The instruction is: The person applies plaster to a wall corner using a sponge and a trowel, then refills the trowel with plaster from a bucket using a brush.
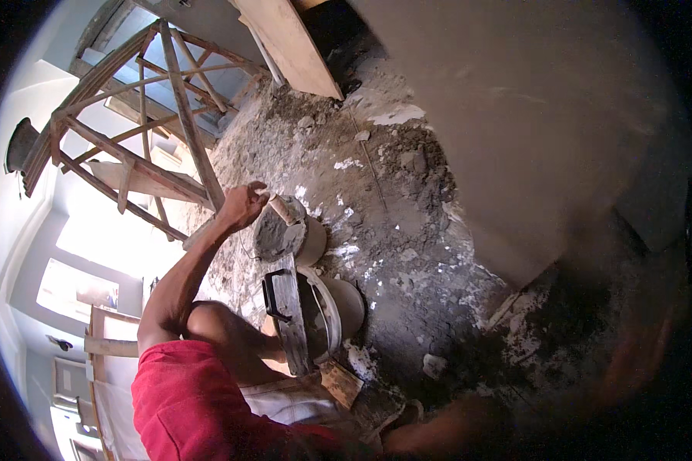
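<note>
"Since our left arm is stretched well out, what do we have in that hand?"

"Our left hand (243, 206) is partly open, its fingers loosely bent, right by the end of a pale rounded handle (286, 210). Whether the fingers grip it or only hover beside it, we cannot tell."

"And where do we see that handle?"

"It slants over the rim of the farther bucket (313, 242), where we see grey mix (272, 233). Just beside that stands the nearer bucket (350, 307), with a long grey board (289, 315) lying over its left side and a black handle (268, 296) at the board's left edge."

"How about our right hand?"

"We cannot make it out. Only our blurred right forearm (454, 427) shows, low down, so how open that hand is, or what it has, we cannot tell."

"What else is around us?"

"Grey rubble (388, 184) flecked with white covers the ground, a wooden trestle (187, 115) stands beyond our left hand, and a broad smooth grey surface (530, 131) fills the upper right."
</note>
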### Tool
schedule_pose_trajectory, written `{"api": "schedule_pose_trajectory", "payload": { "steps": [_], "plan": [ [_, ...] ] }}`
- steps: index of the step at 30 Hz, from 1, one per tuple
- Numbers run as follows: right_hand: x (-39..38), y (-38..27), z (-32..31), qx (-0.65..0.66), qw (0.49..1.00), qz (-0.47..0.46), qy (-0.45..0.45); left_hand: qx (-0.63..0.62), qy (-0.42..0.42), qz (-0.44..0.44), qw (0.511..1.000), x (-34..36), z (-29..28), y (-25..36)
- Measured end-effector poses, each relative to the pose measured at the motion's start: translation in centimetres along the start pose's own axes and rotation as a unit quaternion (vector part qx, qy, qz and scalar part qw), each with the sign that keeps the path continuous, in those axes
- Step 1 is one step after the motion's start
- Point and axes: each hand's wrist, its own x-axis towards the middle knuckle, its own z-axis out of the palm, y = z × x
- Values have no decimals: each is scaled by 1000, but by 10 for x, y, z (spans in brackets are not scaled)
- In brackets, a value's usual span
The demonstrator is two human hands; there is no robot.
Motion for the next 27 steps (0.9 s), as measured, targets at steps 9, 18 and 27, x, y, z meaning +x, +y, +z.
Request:
{"api": "schedule_pose_trajectory", "payload": {
  "steps": [9,18,27],
  "plan": [
    [-62,42,0,-112,993,20,-29,-13,109,177,978,63,-38,48],
    [-110,8,25,-243,970,-9,-13,-27,62,282,957,102,-9,78],
    [-151,-36,82,-409,899,-144,-64,-187,-97,402,891,47,53,51]
  ]
}}
